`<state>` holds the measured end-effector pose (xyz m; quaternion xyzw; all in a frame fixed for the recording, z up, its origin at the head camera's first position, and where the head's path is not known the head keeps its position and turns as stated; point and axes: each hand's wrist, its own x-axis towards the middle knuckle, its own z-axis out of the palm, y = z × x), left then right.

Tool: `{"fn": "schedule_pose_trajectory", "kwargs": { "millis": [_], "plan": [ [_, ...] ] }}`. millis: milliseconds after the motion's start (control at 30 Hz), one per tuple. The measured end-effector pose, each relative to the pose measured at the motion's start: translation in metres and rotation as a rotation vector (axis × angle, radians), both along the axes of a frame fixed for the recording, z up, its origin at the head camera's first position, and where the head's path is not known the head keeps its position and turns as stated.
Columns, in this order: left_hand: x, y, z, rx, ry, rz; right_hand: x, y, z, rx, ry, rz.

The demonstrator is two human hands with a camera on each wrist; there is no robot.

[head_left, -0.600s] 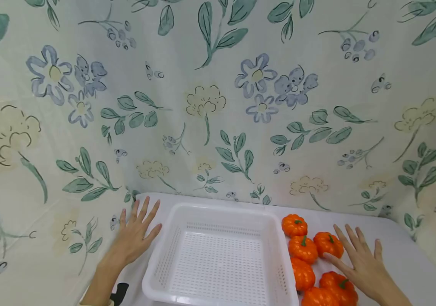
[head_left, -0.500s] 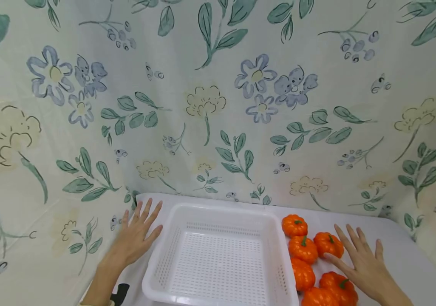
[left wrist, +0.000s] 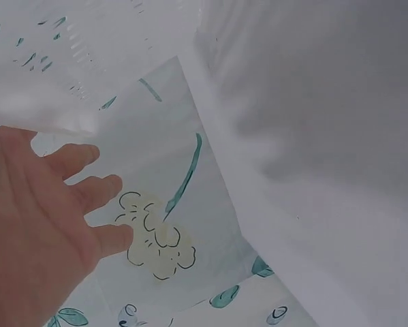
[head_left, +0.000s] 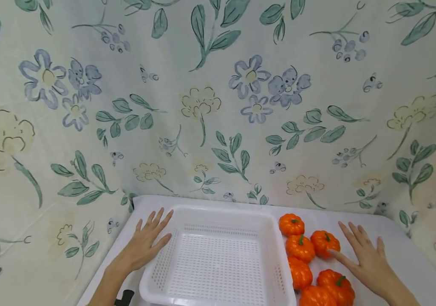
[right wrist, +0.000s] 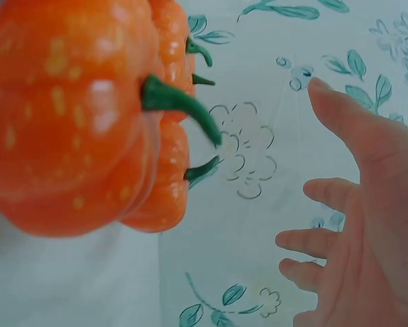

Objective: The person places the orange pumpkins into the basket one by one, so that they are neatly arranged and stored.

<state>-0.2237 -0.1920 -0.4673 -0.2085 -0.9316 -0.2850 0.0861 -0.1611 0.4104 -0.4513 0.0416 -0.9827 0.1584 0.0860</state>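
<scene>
My left hand (head_left: 145, 244) is held with fingers spread at the left rim of a white plastic basket (head_left: 218, 272), its thumb overlapping the rim in the head view. The left wrist view shows the same hand (left wrist: 47, 225) with nothing in its fingers. On the right, my right hand (head_left: 367, 261) has its fingers spread beside several orange toy pumpkins (head_left: 300, 248) with green stems. Its thumb tip overlaps the edge of one pumpkin (head_left: 325, 243) in the head view. In the right wrist view a pumpkin (right wrist: 74, 116) looms close, apart from the hand (right wrist: 367, 218).
The basket has perforated walls and a grid floor, with the pumpkins along its right side. A white table (head_left: 397, 238) carries everything. Floral cloth (head_left: 218, 106) hangs behind and at both sides. A small black object (head_left: 125, 297) lies by the left forearm.
My left hand has shifted right, toward the basket's rim. The head view has turned slightly, moving the scene a little left. My right hand stays by the pumpkins.
</scene>
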Motion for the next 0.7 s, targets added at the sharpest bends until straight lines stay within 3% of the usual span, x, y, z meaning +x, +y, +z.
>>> {"fn": "schedule_pose_trajectory", "kwargs": {
  "millis": [167, 367, 700],
  "plan": [
    [-0.002, -0.001, -0.003, 0.063, -0.104, -0.043, -0.003, 0.018, -0.007, -0.064, -0.03, 0.006],
    [-0.006, -0.002, -0.006, 0.095, -0.256, -0.06, -0.011, 0.036, -0.011, -0.16, -0.171, -0.04],
    [-0.01, -0.007, -0.004, 0.182, -0.357, -0.096, -0.023, 0.046, -0.03, -0.274, -0.375, -0.083]
  ]
}}
